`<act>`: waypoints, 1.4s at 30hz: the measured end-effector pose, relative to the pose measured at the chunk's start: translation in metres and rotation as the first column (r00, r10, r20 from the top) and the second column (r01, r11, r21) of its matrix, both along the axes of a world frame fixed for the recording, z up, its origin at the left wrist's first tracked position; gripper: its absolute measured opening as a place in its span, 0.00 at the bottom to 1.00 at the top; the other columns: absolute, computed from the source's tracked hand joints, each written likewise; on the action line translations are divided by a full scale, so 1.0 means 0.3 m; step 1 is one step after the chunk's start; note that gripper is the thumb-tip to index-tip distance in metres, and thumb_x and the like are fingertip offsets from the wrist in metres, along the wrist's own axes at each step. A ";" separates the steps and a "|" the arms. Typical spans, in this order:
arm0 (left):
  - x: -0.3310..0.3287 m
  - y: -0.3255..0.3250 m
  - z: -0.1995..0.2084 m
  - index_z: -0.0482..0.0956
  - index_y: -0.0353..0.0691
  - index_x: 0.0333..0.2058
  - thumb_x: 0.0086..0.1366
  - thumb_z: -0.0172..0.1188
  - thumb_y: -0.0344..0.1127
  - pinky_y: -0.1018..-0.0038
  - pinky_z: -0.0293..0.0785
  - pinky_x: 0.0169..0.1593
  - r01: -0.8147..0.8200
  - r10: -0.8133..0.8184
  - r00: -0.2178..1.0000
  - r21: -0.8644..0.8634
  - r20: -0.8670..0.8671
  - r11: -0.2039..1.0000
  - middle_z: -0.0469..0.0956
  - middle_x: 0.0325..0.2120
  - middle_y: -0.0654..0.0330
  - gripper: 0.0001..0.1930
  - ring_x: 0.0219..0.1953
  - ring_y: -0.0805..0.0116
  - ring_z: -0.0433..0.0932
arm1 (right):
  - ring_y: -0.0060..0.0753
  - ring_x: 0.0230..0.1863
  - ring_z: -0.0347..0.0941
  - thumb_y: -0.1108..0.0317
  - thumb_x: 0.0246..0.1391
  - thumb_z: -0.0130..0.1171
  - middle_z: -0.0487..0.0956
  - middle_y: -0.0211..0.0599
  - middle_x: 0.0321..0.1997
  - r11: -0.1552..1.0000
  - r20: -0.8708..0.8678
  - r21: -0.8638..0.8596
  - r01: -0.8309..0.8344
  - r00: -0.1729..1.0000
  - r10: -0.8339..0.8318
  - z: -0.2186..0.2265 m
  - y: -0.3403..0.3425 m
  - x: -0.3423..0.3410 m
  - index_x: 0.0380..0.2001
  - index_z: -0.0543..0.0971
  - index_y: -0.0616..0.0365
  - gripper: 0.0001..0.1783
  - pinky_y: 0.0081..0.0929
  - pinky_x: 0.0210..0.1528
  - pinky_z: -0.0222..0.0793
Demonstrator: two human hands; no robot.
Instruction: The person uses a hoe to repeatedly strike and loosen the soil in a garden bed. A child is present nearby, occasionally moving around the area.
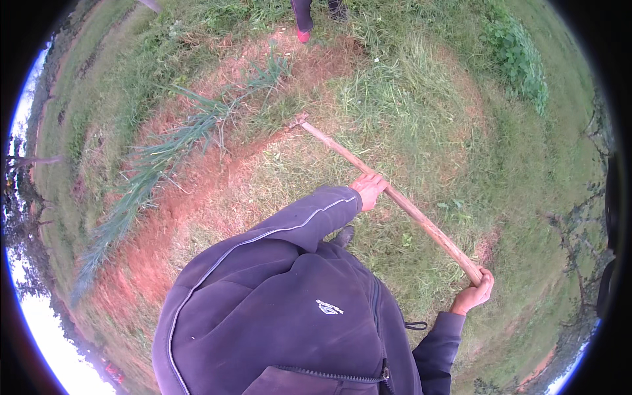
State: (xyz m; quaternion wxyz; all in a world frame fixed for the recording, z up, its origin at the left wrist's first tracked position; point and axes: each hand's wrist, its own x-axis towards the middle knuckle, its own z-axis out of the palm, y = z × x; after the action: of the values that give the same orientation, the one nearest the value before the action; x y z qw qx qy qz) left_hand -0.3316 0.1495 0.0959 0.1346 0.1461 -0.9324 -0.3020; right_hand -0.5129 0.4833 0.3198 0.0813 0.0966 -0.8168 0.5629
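- Fingers (374,179) of the left hand (368,191) curl closed over the middle of the hoe (421,220), a long wooden shaft.
- Right hand (473,296), nearer the body and to the right, wraps its fingers around the shaft's butt end.
- Ahead and left of the left fingers, the hoe's head (300,120) meets the ground beside red soil (227,172); its exact shape is too small to tell.
- Farther left of those fingers runs a row of long-leaved green plants (161,155).
- Cut grass (395,108) lies beyond and below the shaft.
- Just behind the left fingers shows a dark shoe (343,236).
- Well ahead of them, another person's red shoe (303,35).
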 end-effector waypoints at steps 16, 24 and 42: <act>0.221 -0.077 0.118 0.68 0.39 0.63 0.57 0.68 0.35 0.52 0.65 0.68 -0.126 0.125 0.992 0.148 0.021 0.981 0.72 0.59 0.50 0.35 0.65 0.45 0.68 | 0.31 0.24 0.76 0.65 0.64 0.55 0.80 0.48 0.29 0.961 0.359 0.097 -0.258 0.910 0.208 0.204 -0.164 0.065 0.36 0.77 0.69 0.14 0.28 0.31 0.74; 0.114 -0.589 0.329 0.78 0.45 0.35 0.47 0.73 0.36 0.54 0.76 0.44 -0.033 0.058 0.994 0.236 -0.098 0.971 0.82 0.31 0.58 0.17 0.38 0.50 0.82 | 0.37 0.34 0.79 0.70 0.60 0.56 0.78 0.42 0.31 0.290 -0.279 -0.580 -0.761 0.521 0.807 0.564 -0.950 0.317 0.32 0.71 0.60 0.06 0.48 0.49 0.78; 0.424 -0.532 0.478 0.72 0.43 0.24 0.51 0.73 0.31 0.62 0.69 0.26 -0.535 0.504 0.573 0.171 -0.647 0.828 0.72 0.18 0.59 0.14 0.20 0.56 0.74 | 0.33 0.15 0.74 0.73 0.53 0.68 0.76 0.35 0.15 -0.592 -0.276 -0.234 -0.771 -0.531 0.801 0.910 -1.252 0.514 0.19 0.75 0.59 0.13 0.33 0.22 0.77</act>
State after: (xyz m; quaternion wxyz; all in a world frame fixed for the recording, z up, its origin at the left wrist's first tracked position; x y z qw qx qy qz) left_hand -0.2043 -0.0101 0.2394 0.5445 0.2916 -0.7421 -0.2604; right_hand -0.3587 0.1079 0.5927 -0.4720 0.7194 -0.1852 0.4747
